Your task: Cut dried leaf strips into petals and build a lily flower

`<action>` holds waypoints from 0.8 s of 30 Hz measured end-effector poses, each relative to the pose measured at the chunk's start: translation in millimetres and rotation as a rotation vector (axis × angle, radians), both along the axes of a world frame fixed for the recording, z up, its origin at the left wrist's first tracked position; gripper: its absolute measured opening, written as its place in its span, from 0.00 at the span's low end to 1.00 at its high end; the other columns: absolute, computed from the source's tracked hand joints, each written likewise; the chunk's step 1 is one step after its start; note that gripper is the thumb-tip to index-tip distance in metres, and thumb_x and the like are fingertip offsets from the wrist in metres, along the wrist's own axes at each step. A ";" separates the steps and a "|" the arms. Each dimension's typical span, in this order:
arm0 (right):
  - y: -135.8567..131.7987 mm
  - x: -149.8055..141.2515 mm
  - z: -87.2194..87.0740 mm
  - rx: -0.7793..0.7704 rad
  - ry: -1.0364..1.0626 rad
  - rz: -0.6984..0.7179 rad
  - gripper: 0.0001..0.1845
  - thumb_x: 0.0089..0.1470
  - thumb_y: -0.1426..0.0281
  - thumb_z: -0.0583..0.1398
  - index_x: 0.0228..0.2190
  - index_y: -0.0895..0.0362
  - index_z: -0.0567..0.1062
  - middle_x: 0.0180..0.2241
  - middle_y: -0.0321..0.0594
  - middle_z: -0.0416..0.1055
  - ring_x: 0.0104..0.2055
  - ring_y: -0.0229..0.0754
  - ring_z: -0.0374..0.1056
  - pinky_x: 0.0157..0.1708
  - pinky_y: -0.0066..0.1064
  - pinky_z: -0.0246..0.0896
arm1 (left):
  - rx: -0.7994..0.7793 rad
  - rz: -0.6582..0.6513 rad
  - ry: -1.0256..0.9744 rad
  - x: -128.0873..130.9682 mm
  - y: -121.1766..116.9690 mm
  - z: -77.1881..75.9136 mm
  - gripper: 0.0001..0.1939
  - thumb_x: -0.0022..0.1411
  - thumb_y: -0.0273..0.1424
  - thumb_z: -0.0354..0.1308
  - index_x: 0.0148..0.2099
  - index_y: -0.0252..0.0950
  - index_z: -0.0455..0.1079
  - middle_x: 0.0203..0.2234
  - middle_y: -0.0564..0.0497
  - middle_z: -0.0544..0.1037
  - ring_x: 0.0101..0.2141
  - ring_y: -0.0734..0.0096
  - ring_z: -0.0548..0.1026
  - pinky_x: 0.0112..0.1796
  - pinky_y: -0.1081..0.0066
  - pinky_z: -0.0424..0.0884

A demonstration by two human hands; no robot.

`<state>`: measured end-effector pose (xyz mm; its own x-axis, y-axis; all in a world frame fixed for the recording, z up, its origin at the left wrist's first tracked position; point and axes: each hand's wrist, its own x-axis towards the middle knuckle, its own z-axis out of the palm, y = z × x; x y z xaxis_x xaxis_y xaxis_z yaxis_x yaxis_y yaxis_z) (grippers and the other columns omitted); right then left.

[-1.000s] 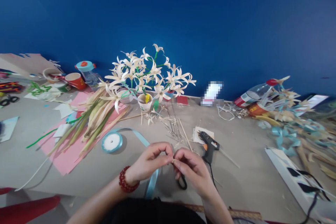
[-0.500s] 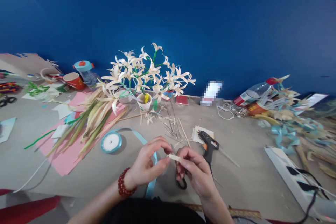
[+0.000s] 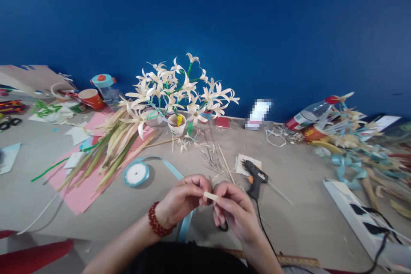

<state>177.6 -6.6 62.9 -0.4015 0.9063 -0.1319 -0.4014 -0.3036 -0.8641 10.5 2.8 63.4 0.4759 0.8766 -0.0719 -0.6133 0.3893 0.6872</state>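
A short cream strip (image 3: 210,196), which looks like corn husk, is pinched between my two hands in the middle of the near table. The fingertips of my left hand (image 3: 183,199) close on its left end. My right hand (image 3: 237,210) grips the other end between thumb and finger. Below the right fingers a black scissors handle (image 3: 224,226) shows in part; whether it is held or lies on the table I cannot tell. Light blue ribbon (image 3: 184,227) runs beneath my left hand from its spool (image 3: 136,174).
A black glue gun (image 3: 257,177) lies right of my hands, its cord trailing toward me. Husk flowers (image 3: 180,87) stand in cups at the back. Dried husks (image 3: 112,145) rest on pink paper (image 3: 80,192). A white power strip (image 3: 349,218) sits at right.
My left fingers have closed in on the strip's left end, and the left hand has shifted slightly right and down. The strip sits slightly lower, with more of it exposed.
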 end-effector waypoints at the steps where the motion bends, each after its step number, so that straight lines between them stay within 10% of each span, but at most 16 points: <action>1: 0.2 0.0 0.4 -0.016 0.010 -0.014 0.12 0.51 0.64 0.66 0.24 0.58 0.72 0.16 0.31 0.67 0.14 0.31 0.58 0.16 0.23 0.59 | 0.044 0.053 0.020 -0.4 -0.7 0.0 0.08 0.57 0.28 0.52 0.27 0.33 0.66 0.19 0.53 0.65 0.24 0.72 0.64 0.31 0.70 0.62; 9: 2.0 -3.5 9.8 -0.086 -0.072 -0.055 0.13 0.49 0.64 0.68 0.24 0.58 0.71 0.17 0.32 0.68 0.16 0.32 0.61 0.18 0.23 0.62 | 1.194 0.583 0.959 -13.2 -3.6 13.9 0.18 0.55 0.21 0.58 0.48 0.38 0.70 0.38 0.47 0.78 0.40 0.62 0.73 0.54 0.49 0.60; 24: -0.3 -16.0 10.8 -0.269 0.120 0.063 0.13 0.49 0.67 0.65 0.21 0.58 0.68 0.12 0.29 0.64 0.11 0.27 0.48 0.12 0.20 0.59 | 1.407 0.762 1.113 -15.9 -3.3 6.0 0.10 0.54 0.24 0.60 0.39 0.42 0.71 0.34 0.52 0.83 0.37 0.63 0.76 0.54 0.44 0.61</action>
<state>161.6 -7.0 73.6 -0.4829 0.8181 -0.3124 -0.4689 -0.5429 -0.6967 -5.5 -0.5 69.4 0.2744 0.5351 0.7990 0.4973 -0.7901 0.3584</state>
